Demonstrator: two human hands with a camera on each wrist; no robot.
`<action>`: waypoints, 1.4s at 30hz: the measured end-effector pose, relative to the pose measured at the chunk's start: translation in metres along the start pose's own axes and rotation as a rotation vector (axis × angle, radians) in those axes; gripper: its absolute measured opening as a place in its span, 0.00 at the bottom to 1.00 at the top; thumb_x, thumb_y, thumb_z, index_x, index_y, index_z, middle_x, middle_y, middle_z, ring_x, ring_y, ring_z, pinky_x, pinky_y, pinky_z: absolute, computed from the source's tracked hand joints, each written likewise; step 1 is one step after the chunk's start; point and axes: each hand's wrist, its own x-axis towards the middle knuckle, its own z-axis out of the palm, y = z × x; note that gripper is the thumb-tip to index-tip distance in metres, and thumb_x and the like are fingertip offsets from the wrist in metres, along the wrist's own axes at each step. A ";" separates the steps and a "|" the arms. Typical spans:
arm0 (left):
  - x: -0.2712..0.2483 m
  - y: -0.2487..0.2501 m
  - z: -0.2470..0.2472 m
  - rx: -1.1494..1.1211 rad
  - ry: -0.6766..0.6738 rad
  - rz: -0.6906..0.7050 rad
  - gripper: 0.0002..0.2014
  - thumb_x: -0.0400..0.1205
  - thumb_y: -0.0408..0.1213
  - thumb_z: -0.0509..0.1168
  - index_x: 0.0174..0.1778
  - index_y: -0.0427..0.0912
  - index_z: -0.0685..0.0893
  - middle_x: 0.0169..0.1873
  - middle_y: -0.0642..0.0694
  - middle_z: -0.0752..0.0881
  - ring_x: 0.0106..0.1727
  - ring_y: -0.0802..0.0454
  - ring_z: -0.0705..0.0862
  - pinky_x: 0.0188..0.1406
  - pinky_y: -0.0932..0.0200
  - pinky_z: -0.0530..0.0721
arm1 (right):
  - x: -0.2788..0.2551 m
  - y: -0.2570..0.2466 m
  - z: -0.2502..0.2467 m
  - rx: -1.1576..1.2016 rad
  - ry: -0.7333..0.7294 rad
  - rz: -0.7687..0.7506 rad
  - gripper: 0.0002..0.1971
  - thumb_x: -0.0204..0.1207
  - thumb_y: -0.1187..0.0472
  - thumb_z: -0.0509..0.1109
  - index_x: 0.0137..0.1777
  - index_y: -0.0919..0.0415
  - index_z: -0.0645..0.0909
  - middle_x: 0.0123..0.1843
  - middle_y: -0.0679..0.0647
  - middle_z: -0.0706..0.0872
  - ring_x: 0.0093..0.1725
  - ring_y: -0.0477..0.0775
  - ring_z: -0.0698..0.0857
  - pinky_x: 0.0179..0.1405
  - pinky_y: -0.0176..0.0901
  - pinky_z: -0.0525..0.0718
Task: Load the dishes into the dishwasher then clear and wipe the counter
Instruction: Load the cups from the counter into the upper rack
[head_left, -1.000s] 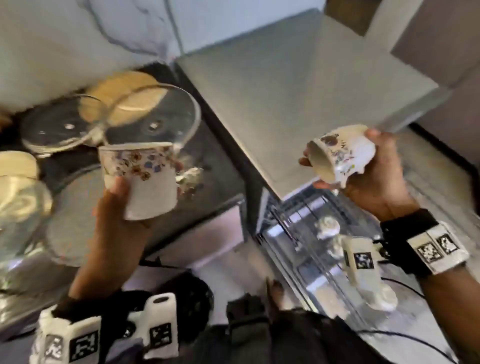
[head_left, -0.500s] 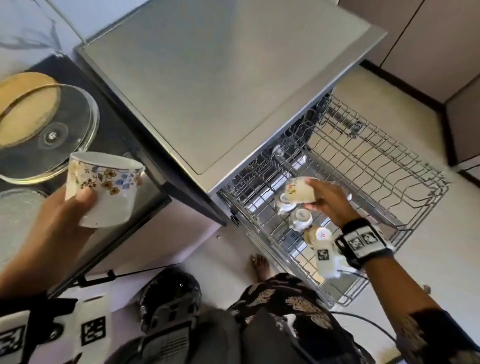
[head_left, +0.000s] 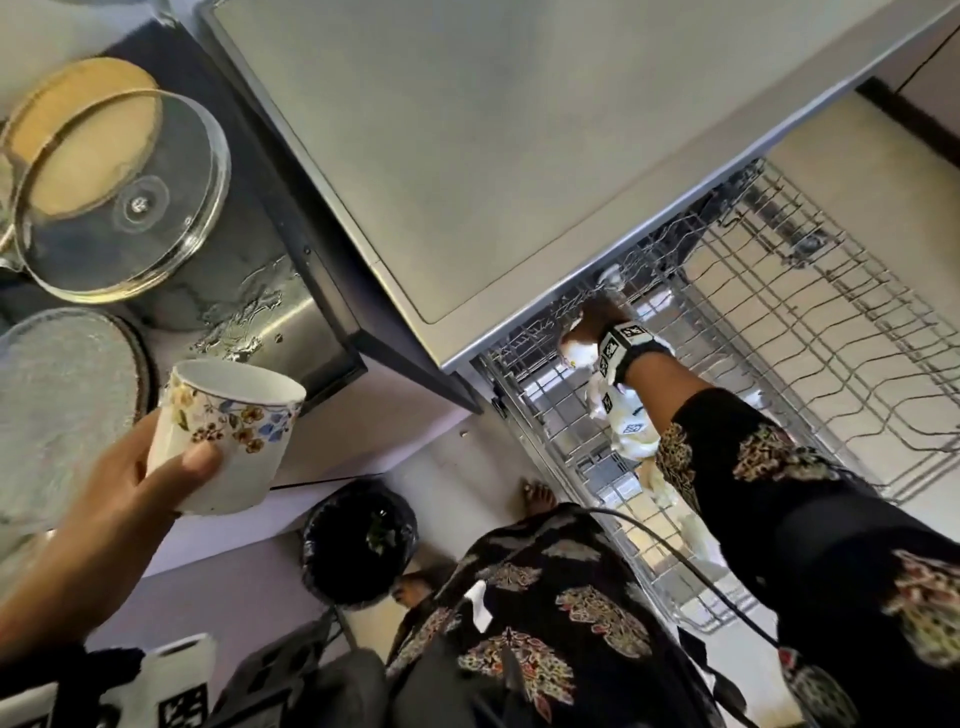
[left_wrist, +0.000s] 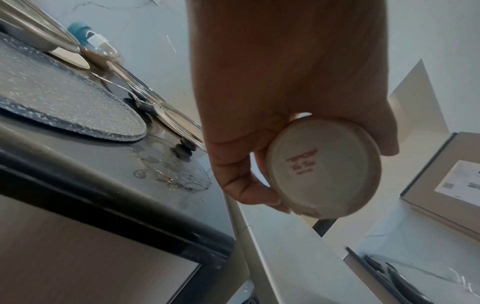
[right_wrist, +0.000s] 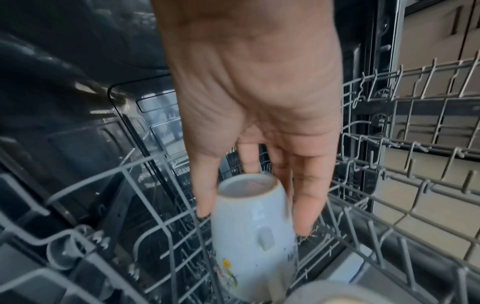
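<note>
My left hand (head_left: 130, 483) grips a white floral cup (head_left: 228, 431) upright, in the air in front of the counter. The left wrist view shows that cup's round base (left_wrist: 323, 168) with a red stamp, my fingers (left_wrist: 249, 185) curled round it. My right hand (head_left: 597, 322) reaches into the pulled-out upper rack (head_left: 779, 338) of the dishwasher. In the right wrist view my right hand (right_wrist: 259, 115) points down, thumb and fingers on either side of an upside-down white mug (right_wrist: 249, 226), which leans in the wire rack (right_wrist: 415, 144). The mug is blurred.
The dishwasher's grey top (head_left: 519, 130) overhangs the rack. On the dark counter lie a glass lid (head_left: 119, 197), a wooden board (head_left: 78, 124), a speckled grey plate (head_left: 62, 405) and a wet patch (head_left: 244, 317). A black-lined bin (head_left: 358, 545) stands on the floor. Another cup's rim (right_wrist: 337, 292) sits close by in the rack.
My right hand has carried the mug from chest height down into the rack and further toward its back left corner. The left hand has kept hold of the floral cup.
</note>
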 end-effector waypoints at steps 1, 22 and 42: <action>-0.006 0.018 0.012 0.017 -0.044 -0.009 0.27 0.79 0.57 0.63 0.72 0.49 0.73 0.67 0.43 0.80 0.66 0.38 0.79 0.58 0.29 0.76 | -0.001 -0.001 0.002 -0.011 -0.004 0.004 0.34 0.76 0.55 0.71 0.77 0.70 0.63 0.77 0.67 0.68 0.76 0.66 0.69 0.71 0.52 0.72; -0.038 0.101 0.079 -0.111 0.010 0.025 0.39 0.49 0.75 0.71 0.51 0.56 0.86 0.50 0.45 0.89 0.55 0.30 0.82 0.59 0.23 0.75 | 0.008 0.020 0.026 0.214 0.034 0.141 0.53 0.72 0.48 0.73 0.83 0.63 0.37 0.82 0.65 0.58 0.79 0.68 0.62 0.77 0.63 0.64; -0.038 0.109 0.104 -0.099 -0.017 -0.008 0.39 0.48 0.70 0.76 0.54 0.59 0.81 0.53 0.43 0.88 0.52 0.34 0.87 0.52 0.32 0.84 | -0.068 -0.007 0.001 0.336 0.268 -0.098 0.12 0.80 0.66 0.63 0.62 0.66 0.79 0.60 0.62 0.83 0.51 0.54 0.84 0.39 0.36 0.83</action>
